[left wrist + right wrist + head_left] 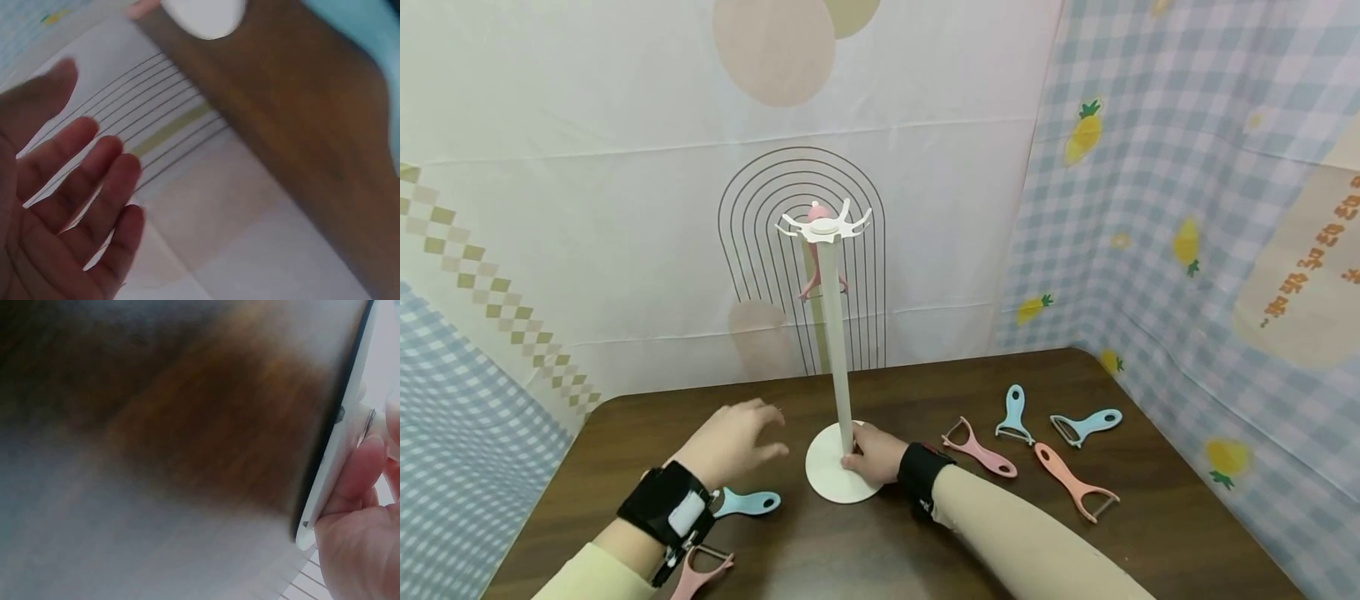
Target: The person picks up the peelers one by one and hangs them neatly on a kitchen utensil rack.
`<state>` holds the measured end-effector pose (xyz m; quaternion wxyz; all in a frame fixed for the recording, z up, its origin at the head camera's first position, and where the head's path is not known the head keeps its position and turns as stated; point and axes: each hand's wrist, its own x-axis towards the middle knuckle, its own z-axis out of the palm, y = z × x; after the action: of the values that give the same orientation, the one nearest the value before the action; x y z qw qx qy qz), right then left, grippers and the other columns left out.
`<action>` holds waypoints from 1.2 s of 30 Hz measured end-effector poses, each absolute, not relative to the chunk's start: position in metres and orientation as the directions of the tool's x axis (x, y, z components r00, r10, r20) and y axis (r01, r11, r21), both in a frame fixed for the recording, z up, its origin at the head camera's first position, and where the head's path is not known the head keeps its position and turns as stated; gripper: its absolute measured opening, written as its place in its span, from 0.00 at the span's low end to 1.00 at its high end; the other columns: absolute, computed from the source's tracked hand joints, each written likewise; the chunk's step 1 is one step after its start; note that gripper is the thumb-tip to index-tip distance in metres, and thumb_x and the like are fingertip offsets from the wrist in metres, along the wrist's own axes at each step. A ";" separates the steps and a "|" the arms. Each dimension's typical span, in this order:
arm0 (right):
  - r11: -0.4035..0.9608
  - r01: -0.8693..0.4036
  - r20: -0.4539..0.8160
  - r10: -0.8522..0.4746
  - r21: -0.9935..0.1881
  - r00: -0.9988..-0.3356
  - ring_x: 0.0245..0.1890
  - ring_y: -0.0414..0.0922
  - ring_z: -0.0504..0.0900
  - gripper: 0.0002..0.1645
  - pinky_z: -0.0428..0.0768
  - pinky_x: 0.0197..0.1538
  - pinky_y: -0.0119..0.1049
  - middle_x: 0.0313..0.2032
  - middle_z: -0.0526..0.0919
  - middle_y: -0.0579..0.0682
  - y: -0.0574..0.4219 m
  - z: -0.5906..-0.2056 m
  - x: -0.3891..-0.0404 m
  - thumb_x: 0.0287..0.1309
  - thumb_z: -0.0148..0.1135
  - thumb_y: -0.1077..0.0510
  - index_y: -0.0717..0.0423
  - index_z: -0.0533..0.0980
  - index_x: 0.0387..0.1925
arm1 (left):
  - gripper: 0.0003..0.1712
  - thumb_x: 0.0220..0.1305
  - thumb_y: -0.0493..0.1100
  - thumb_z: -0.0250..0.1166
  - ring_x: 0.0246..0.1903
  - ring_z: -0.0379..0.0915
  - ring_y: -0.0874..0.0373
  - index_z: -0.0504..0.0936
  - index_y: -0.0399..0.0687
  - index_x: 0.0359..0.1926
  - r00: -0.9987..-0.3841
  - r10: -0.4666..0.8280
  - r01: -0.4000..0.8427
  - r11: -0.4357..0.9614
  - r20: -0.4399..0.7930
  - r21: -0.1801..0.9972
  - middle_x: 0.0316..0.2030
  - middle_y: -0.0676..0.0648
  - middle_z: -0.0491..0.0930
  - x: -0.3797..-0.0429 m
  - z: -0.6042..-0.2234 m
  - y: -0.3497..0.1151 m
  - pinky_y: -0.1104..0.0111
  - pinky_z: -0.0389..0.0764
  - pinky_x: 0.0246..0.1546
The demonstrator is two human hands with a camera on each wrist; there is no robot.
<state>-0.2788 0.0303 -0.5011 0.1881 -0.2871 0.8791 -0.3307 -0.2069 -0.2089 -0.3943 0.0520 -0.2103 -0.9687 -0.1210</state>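
Possible at left: knocking of the blue peeler (748, 503), just to the near side of the left grip (730, 440), by a low sweep; grip empty, fingers loosely spread. Possible at centre: tipping of the upright white stand (838, 358), laden on its far side with a pink peeler (814, 265), through a sideways tug; right grip (881, 454) curled round it, low down.

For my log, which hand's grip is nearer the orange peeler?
Right: the right grip, low on the stand, is left of the orange peeler; the left grip is farther left, past the stand.
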 end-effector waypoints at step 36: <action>0.609 -0.376 -0.157 -0.643 -0.698 -0.750 0.37 0.39 0.74 0.24 0.73 0.45 0.33 0.39 0.73 0.48 0.032 -0.495 -0.277 0.65 0.61 0.58 0.61 0.67 0.59 | 0.15 0.36 0.35 0.75 0.25 0.70 0.53 0.75 0.49 0.20 -0.927 0.374 0.372 0.925 -0.012 0.082 0.22 0.52 0.70 -0.183 -0.463 -0.244 0.52 0.72 0.32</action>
<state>-0.2769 0.0324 -0.4949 0.2004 -0.2913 0.8743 -0.3326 -0.1826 -0.2440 -0.4631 -0.0137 -0.1902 -0.9809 -0.0393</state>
